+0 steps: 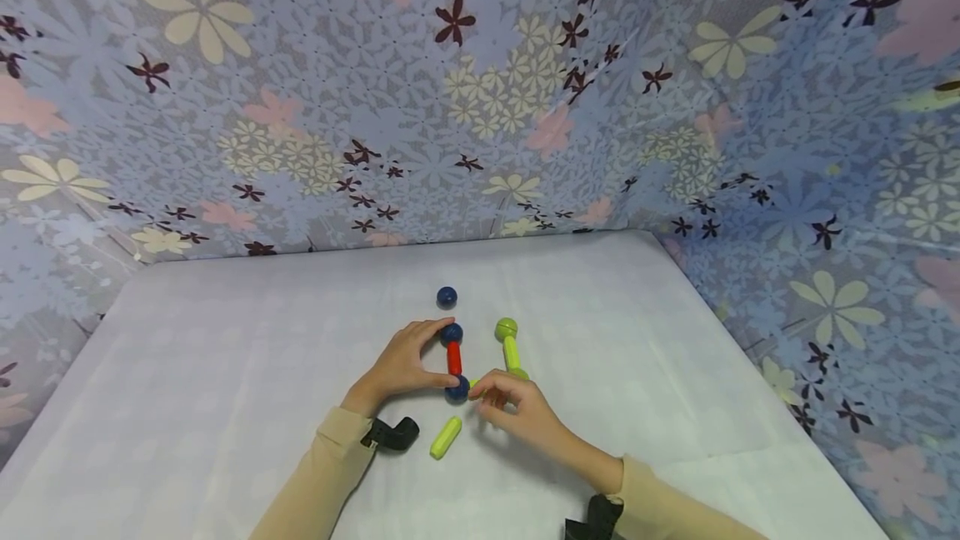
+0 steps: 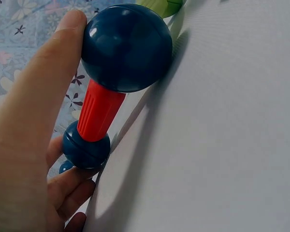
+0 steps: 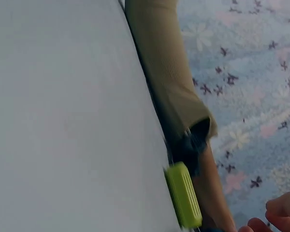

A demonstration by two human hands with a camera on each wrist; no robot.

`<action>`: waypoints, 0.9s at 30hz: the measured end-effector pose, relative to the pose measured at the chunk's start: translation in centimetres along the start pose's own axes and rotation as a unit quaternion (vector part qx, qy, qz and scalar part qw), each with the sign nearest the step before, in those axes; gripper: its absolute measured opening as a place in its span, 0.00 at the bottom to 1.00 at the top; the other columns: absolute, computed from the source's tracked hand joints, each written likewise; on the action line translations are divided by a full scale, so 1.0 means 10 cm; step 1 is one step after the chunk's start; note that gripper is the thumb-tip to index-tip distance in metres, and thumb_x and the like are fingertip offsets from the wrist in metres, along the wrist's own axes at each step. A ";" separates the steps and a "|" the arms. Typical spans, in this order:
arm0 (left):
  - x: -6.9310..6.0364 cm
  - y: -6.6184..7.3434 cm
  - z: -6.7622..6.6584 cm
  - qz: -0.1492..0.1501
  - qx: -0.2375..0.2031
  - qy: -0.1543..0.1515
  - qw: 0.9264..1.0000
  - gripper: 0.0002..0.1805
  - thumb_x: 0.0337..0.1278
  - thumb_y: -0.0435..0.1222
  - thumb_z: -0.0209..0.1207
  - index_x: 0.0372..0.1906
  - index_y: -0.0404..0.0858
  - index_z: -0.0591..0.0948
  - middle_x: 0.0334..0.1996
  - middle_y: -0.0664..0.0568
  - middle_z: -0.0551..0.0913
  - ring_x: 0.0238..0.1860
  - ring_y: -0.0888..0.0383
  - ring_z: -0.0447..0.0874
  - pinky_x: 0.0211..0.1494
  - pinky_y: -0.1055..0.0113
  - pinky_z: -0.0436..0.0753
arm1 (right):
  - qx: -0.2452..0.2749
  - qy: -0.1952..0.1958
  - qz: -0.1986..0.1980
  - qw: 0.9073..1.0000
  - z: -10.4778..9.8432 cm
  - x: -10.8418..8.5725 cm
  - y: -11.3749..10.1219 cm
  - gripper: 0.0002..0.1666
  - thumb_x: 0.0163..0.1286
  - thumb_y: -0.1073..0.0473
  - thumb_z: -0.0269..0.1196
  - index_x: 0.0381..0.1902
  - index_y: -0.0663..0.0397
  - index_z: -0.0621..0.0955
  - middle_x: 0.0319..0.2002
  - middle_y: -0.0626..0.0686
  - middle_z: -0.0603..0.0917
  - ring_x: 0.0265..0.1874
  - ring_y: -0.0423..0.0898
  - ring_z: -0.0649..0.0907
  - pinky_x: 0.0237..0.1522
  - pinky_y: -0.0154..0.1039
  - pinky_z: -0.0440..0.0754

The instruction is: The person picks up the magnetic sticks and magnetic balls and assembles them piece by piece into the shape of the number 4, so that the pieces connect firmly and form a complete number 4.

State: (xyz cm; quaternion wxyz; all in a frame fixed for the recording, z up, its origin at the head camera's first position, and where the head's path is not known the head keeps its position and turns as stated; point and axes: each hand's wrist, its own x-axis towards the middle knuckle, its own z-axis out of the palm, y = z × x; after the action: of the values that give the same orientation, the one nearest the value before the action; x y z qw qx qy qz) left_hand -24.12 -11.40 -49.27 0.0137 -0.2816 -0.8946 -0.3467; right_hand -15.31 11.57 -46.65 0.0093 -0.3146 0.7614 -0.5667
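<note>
My left hand (image 1: pixel 401 365) spans a red stick (image 1: pixel 453 358) with a blue ball at each end, thumb on the near blue ball (image 2: pixel 128 48) and fingers at the far blue ball (image 2: pixel 86 147). My right hand (image 1: pixel 521 411) hovers with loosely bent fingers beside the near ball, its fingertips close to a bit of green that shows between them. Nothing is plainly held in it; its fingers (image 3: pixel 280 212) only partly show in the right wrist view. Behind it stands a green stick (image 1: pixel 512 353) with a green ball (image 1: pixel 506 328) at its far end.
A loose green stick (image 1: pixel 446 437) lies on the white-covered table (image 1: pixel 262 340) between the forearms. One separate blue ball (image 1: pixel 447 297) sits beyond the left fingers. Flowered cloth (image 1: pixel 420 107) rises behind the table and along its right side.
</note>
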 end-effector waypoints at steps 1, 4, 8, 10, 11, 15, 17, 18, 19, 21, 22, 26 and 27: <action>0.00 0.00 0.00 0.001 0.000 0.000 1.000 0.53 0.33 0.63 0.70 0.70 0.47 0.66 0.65 0.47 0.73 0.66 0.47 0.69 0.67 0.44 0.67 | 0.010 -0.007 0.009 1.000 0.03 -0.02 0.00 0.09 0.63 0.70 0.61 0.42 0.66 0.80 0.37 0.64 0.83 0.30 0.31 0.77 0.31 0.29 0.79; -0.01 0.01 0.00 -0.002 0.000 -0.003 1.000 0.53 0.33 0.62 0.71 0.70 0.47 0.66 0.65 0.48 0.73 0.65 0.47 0.69 0.67 0.43 0.67 | 0.030 -0.025 0.031 0.999 0.12 -0.06 -0.03 0.10 0.63 0.68 0.61 0.43 0.65 0.80 0.38 0.64 0.82 0.31 0.31 0.77 0.32 0.28 0.78; -0.01 0.02 0.00 -0.001 0.003 -0.003 1.000 0.52 0.34 0.60 0.71 0.70 0.47 0.66 0.65 0.48 0.73 0.65 0.47 0.69 0.67 0.43 0.68 | 0.026 -0.039 0.037 0.998 0.21 -0.08 -0.02 0.12 0.62 0.67 0.63 0.44 0.62 0.81 0.40 0.62 0.83 0.30 0.30 0.76 0.31 0.27 0.78; 0.00 0.01 0.01 0.000 0.005 0.000 1.000 0.52 0.34 0.59 0.72 0.70 0.47 0.66 0.65 0.48 0.73 0.65 0.47 0.69 0.67 0.44 0.68 | 0.026 -0.048 0.039 0.998 0.24 -0.09 -0.01 0.13 0.61 0.67 0.63 0.46 0.63 0.81 0.41 0.62 0.83 0.29 0.30 0.76 0.30 0.26 0.77; 0.00 0.01 0.01 0.001 0.005 0.000 1.000 0.52 0.35 0.58 0.72 0.70 0.47 0.66 0.65 0.48 0.73 0.66 0.47 0.69 0.67 0.44 0.68 | 0.024 -0.054 0.039 0.998 0.25 -0.09 0.00 0.14 0.61 0.66 0.63 0.46 0.63 0.81 0.42 0.62 0.83 0.29 0.30 0.76 0.29 0.26 0.77; -0.01 0.00 0.01 0.000 0.006 0.003 1.000 0.51 0.34 0.57 0.72 0.69 0.47 0.66 0.65 0.48 0.73 0.66 0.48 0.69 0.67 0.44 0.67 | 0.022 -0.079 0.048 0.995 0.29 -0.09 0.04 0.17 0.62 0.65 0.64 0.49 0.63 0.81 0.44 0.61 0.84 0.30 0.29 0.75 0.30 0.25 0.76; -0.01 0.00 0.01 0.000 0.007 0.002 1.000 0.51 0.34 0.58 0.72 0.69 0.47 0.66 0.65 0.48 0.73 0.66 0.48 0.69 0.67 0.44 0.67 | 0.019 -0.090 0.059 0.994 0.30 -0.08 0.04 0.17 0.63 0.64 0.64 0.50 0.62 0.80 0.44 0.61 0.84 0.29 0.29 0.74 0.29 0.24 0.75; -0.02 0.00 0.01 0.000 0.007 0.002 1.000 0.51 0.35 0.58 0.72 0.69 0.47 0.66 0.65 0.48 0.73 0.66 0.47 0.69 0.67 0.44 0.68 | 0.020 -0.095 0.067 0.993 0.31 -0.08 0.04 0.18 0.63 0.63 0.63 0.51 0.62 0.80 0.44 0.61 0.84 0.29 0.29 0.74 0.29 0.23 0.74; -0.02 0.01 0.00 0.001 0.006 0.002 1.000 0.51 0.35 0.59 0.72 0.69 0.47 0.66 0.65 0.48 0.73 0.66 0.47 0.69 0.67 0.44 0.67 | 0.020 -0.099 0.076 0.992 0.31 -0.07 0.05 0.18 0.63 0.63 0.63 0.51 0.61 0.80 0.43 0.60 0.83 0.29 0.29 0.74 0.29 0.23 0.73; -0.02 0.01 0.00 -0.001 0.005 0.000 1.000 0.52 0.35 0.59 0.71 0.70 0.47 0.66 0.65 0.47 0.73 0.66 0.47 0.69 0.67 0.43 0.67 | 0.019 -0.107 0.089 0.990 0.30 -0.07 0.05 0.17 0.64 0.62 0.63 0.51 0.61 0.80 0.44 0.60 0.83 0.29 0.29 0.73 0.29 0.22 0.73; -0.02 0.01 0.00 -0.001 0.004 0.000 1.000 0.52 0.35 0.59 0.71 0.70 0.47 0.66 0.65 0.47 0.73 0.66 0.47 0.69 0.67 0.43 0.67 | 0.018 -0.110 0.095 0.989 0.30 -0.07 0.05 0.17 0.64 0.62 0.62 0.51 0.60 0.80 0.43 0.60 0.84 0.28 0.30 0.73 0.29 0.22 0.72; -0.01 0.00 0.00 -0.002 0.004 -0.002 1.000 0.52 0.34 0.60 0.71 0.70 0.48 0.65 0.65 0.49 0.73 0.65 0.48 0.69 0.68 0.44 0.67 | 0.024 -0.115 0.100 0.988 0.28 -0.08 0.06 0.15 0.64 0.61 0.63 0.48 0.59 0.81 0.38 0.60 0.84 0.26 0.30 0.72 0.28 0.23 0.71; -0.01 0.00 0.01 -0.003 0.005 -0.003 1.000 0.52 0.34 0.60 0.71 0.70 0.49 0.65 0.65 0.49 0.73 0.65 0.48 0.69 0.68 0.45 0.67 | 0.025 -0.113 0.095 0.989 0.27 -0.09 0.07 0.14 0.64 0.61 0.63 0.48 0.59 0.81 0.36 0.60 0.83 0.24 0.30 0.71 0.26 0.23 0.70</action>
State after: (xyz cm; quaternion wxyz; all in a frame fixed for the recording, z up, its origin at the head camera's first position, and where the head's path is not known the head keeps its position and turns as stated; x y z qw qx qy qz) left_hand -24.03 -11.38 -49.37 0.0116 -0.2802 -0.8971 -0.3414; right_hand -13.91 9.76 -48.50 0.1572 -0.3023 0.7677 -0.5428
